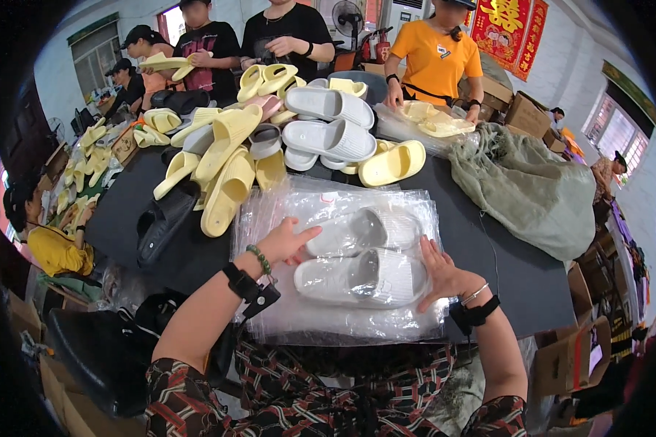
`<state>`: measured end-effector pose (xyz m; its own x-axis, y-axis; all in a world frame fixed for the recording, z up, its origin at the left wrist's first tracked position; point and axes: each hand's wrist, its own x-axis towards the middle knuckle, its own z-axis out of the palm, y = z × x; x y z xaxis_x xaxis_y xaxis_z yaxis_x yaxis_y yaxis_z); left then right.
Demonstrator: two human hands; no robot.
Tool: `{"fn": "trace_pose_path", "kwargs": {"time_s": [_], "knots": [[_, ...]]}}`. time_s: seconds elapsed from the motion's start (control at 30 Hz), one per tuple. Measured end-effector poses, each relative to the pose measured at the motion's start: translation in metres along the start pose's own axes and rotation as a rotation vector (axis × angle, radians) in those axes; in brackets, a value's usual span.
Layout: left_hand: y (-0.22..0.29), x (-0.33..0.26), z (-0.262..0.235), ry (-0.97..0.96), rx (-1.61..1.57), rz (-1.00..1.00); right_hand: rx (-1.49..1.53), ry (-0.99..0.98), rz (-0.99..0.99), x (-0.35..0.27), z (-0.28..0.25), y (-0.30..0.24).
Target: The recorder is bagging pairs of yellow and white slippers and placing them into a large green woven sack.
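A pair of light grey slippers lies side by side in a clear plastic bag (pixel 321 302): the far slipper (pixel 401 227) and the near slipper (pixel 393 280). Their toe ends point right. Beneath them is a stack of clear plastic bags (pixel 270 320) on the dark table. My left hand (pixel 288 242) is at the heel end, touching the plastic, its fingers apart and partly hidden. At the toe end, my right hand (pixel 444 275) lies with spread fingers against the bagged slippers.
Beyond the bags rises a pile of yellow slippers (pixel 229 197) and grey slippers (pixel 332 138). Black slippers (pixel 164 226) lie left of it. A greenish woven sack (pixel 525 189) covers the table's right side. Across the table, a person in orange (pixel 437 65) handles bagged yellow slippers (pixel 441 120).
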<state>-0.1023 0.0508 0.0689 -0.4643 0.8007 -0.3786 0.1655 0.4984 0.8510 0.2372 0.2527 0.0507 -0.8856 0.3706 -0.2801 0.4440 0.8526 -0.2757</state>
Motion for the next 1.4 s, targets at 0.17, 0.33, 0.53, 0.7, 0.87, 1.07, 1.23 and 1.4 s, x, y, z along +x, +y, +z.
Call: {"fn": "trace_pose_path", "kwargs": {"time_s": [0.17, 0.33, 0.53, 0.7, 0.87, 1.07, 1.23, 1.4], "knots": [[-0.024, 0.035, -0.002, 0.149, -0.17, 0.15, 0.059, -0.008, 0.007, 0.004, 0.013, -0.003], [-0.001, 0.031, -0.023, 0.162, -0.368, 0.278, 0.036, 0.026, 0.007, 0.002, 0.018, -0.003], [0.027, 0.022, -0.028, 0.131, -0.82, 0.376, 0.078, 0.023, 0.037, 0.003, 0.024, -0.005], [0.021, 0.018, -0.005, -0.085, -1.227, 0.142, 0.14, 0.068, 0.05, -0.001, 0.029, 0.003], [-0.025, 0.035, -0.02, -0.314, -0.584, 0.009, 0.143, 0.038, 0.03, 0.004, 0.026, 0.0], [0.028, 0.026, -0.009, -0.348, 0.871, 1.029, 0.14, 0.026, 0.037, -0.002, 0.028, 0.002], [0.036, 0.047, 0.018, -0.311, 1.235, 1.227, 0.176, 0.026, 0.031, -0.002, 0.024, -0.003], [0.049, 0.062, 0.052, -0.479, 1.2, 1.14, 0.166, 0.054, 0.02, 0.0, 0.032, 0.003]]}}
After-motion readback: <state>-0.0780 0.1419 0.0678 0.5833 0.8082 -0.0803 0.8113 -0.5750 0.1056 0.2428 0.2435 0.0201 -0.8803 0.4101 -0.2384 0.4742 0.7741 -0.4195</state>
